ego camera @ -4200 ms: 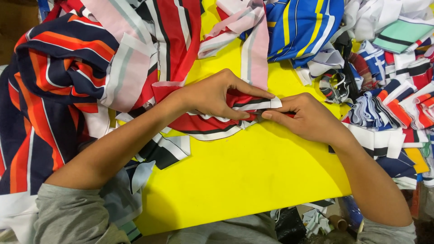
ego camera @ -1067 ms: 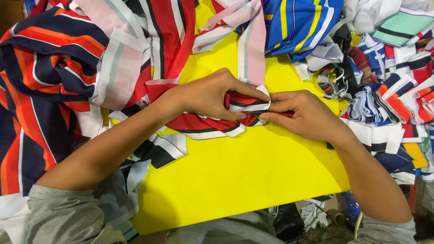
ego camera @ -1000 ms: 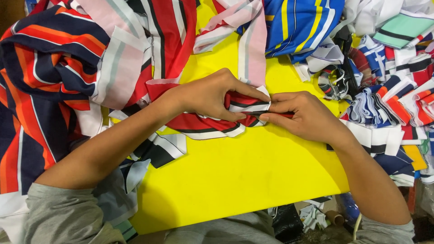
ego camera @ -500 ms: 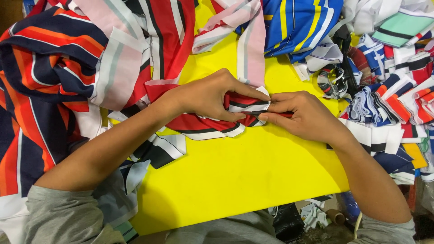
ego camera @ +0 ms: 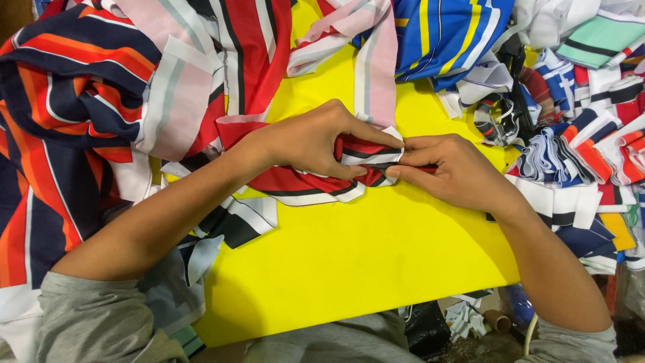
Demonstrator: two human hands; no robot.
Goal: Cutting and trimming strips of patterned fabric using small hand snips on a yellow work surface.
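While heaps of cloth crowd me on three sides, the yellow counter lies bare only in front of my chest. To my left a big pile of navy, orange and red striped fabric spills over the counter's edge and under my left forearm; a pink and white striped strip hangs down from the top right behind my left hand, and a blue and yellow striped piece lies beyond it. To my right, stacks of folded striped collar pieces sit just beside my right wrist, so that side is hemmed in too. Between my hands lies the red, white and black striped cloth, bunched on the counter. My left hand lies on top of it, fingers curled over and pressed together on the folded edge, thumb underneath, pinching it. My right hand meets it from the other side, fingertips pinching the same folded edge so that the two sets of fingertips nearly touch. The cloth's fold runs roughly left to right across the counter, its long axis along the line between my hands, with the pinched end pointing toward my right hand and the loose bulk trailing left under my left palm.
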